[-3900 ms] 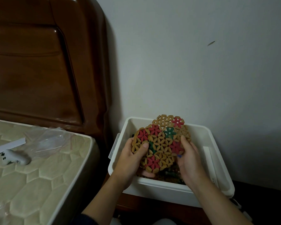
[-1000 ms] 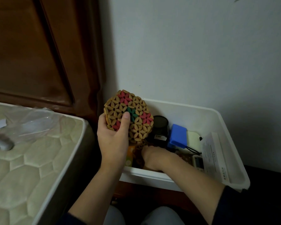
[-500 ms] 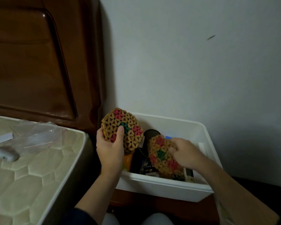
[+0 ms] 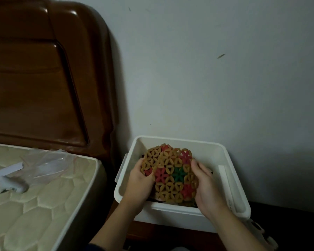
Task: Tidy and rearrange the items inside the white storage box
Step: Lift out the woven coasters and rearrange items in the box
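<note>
Now 2 mats (image 4: 172, 175) tilted (overlapping)

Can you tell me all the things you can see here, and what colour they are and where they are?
woven mats: two, overlapping, tan with red and green flowers, held over the box
storage box: one, white, on a dark stand by the wall
flat white piece: one, leaning along the box's right inside wall
mattress: one, pale quilted, at the left
plastic bag: one, clear, crumpled on the mattress
white gadget: one, lying on the mattress; what it is I cannot tell
white strip: one, on the mattress beside the gadget
headboard: one, dark brown wood, behind the mattress
left hand: grips the mats' left edge
right hand: grips the mats' right edge
</note>
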Available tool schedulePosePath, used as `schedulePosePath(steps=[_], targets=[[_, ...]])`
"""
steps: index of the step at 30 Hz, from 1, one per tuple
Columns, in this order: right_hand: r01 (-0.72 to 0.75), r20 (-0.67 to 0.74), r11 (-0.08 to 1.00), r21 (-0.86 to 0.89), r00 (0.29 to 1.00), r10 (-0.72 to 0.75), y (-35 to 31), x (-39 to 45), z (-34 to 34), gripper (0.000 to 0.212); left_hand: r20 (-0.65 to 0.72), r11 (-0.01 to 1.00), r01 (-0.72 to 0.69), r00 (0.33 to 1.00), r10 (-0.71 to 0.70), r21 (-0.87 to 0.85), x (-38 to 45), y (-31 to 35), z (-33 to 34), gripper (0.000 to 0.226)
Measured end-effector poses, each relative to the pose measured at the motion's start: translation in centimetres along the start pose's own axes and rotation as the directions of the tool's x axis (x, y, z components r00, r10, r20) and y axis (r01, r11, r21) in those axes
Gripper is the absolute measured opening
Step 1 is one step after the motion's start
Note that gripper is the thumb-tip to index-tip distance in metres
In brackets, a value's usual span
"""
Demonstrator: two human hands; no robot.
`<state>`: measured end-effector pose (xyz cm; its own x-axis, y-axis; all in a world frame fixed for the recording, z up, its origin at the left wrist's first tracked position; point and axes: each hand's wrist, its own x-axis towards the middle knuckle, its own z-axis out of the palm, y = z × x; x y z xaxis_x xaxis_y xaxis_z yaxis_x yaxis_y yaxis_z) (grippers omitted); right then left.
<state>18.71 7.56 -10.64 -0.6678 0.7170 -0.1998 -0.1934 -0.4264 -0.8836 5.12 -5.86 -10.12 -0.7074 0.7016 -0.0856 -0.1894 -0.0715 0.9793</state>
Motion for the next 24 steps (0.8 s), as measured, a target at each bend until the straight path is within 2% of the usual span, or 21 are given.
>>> schedulePosePath(steps=[3, 6, 10, 12, 16, 19, 21, 24], targets=[[0.007, 0.03, 1.0, 0.0, 1.0, -0.007, 0.3, 0.3, -0.3, 0.038, 0.075, 0.997, 0.055, 0.996, -0.051, -0.057, 0.2, 0.1, -0.3, 0.041], [0.011, 0.029, 1.0, -0.026, 1.0, -0.01, 0.5, 0.4, -0.5, 0.041, 0.122, 0.999, 0.049, 0.991, -0.047, -0.017, 0.0, 0.1, -0.1, 0.036], [0.034, 0.023, 0.988, -0.151, 0.999, -0.031, 0.9, 0.4, -0.1, 0.031, 0.165, 0.999, 0.04, 0.985, -0.043, 0.019, -0.2, 0.3, 0.1, 0.045], [0.06, 0.015, 0.974, -0.218, 0.998, -0.058, 1.0, 0.4, 0.1, 0.026, 0.156, 0.995, 0.092, 0.983, -0.097, 0.039, -0.1, 0.3, 0.2, 0.035], [0.128, -0.064, 0.915, -0.382, 0.984, -0.164, 1.7, 1.1, 0.2, 0.027, 0.171, 0.977, 0.21, 0.962, -0.214, 0.04, -0.1, 0.6, 0.3, 0.057], [0.185, -0.087, 0.873, -0.451, 0.965, -0.249, 2.3, 1.3, 0.2, 0.02, 0.214, 0.986, 0.165, 0.963, -0.166, 0.021, -0.1, 0.4, 0.2, 0.048], [0.221, -0.087, 0.857, -0.465, 0.952, -0.292, 2.4, 1.4, 0.1, 0.012, 0.219, 0.99, 0.139, 0.966, -0.134, -0.005, 0.0, 0.1, 0.0, 0.06], [0.199, -0.097, 0.912, -0.359, 0.964, -0.248, 2.0, 1.4, 0.0, 0.035, 0.229, 0.986, 0.147, 0.965, -0.126, -0.073, 0.0, 0.1, -0.1, 0.055]])
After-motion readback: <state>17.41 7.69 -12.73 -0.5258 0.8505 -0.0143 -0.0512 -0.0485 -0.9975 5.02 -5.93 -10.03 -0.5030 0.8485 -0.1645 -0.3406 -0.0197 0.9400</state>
